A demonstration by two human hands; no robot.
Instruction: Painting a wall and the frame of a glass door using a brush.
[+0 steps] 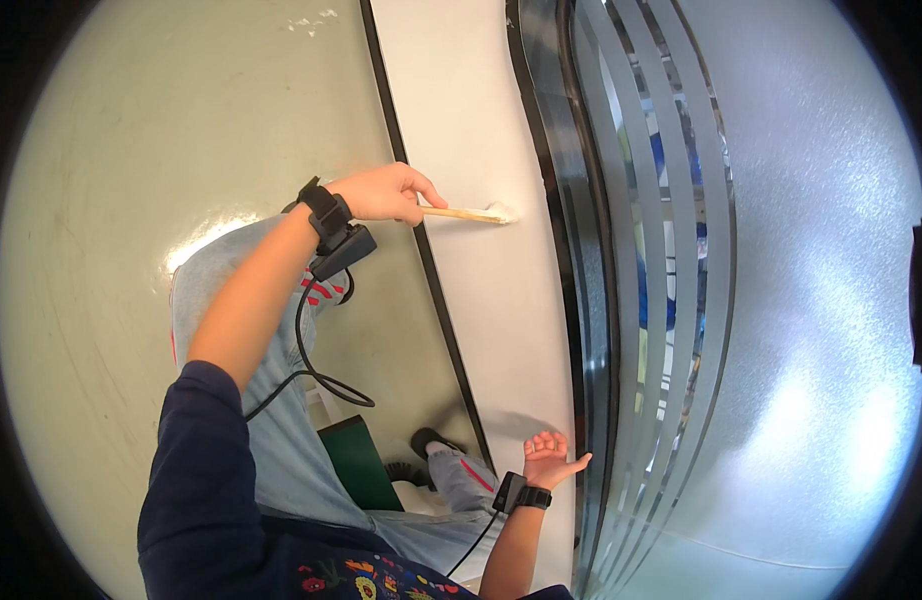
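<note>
My left hand [386, 192] is closed round the thin wooden handle of a small brush [461, 213]. Its pale, whitish tip points right and meets the white panel [471, 110], or comes very close to it. Lower in the view, my right hand [548, 462] is held palm up in front of the same panel, fingers loosely curled and thumb out to the right. Nothing lies in that hand. Each wrist wears a black strap with a small box and a cable.
Right of the white panel runs a black frame [593, 240], then frosted glass [811, 220] with clear curved stripes. A black strip [421, 240] borders the panel's left side. Below are pale shiny floor [121, 200], my jeans-clad legs and a dark green stool seat [361, 462].
</note>
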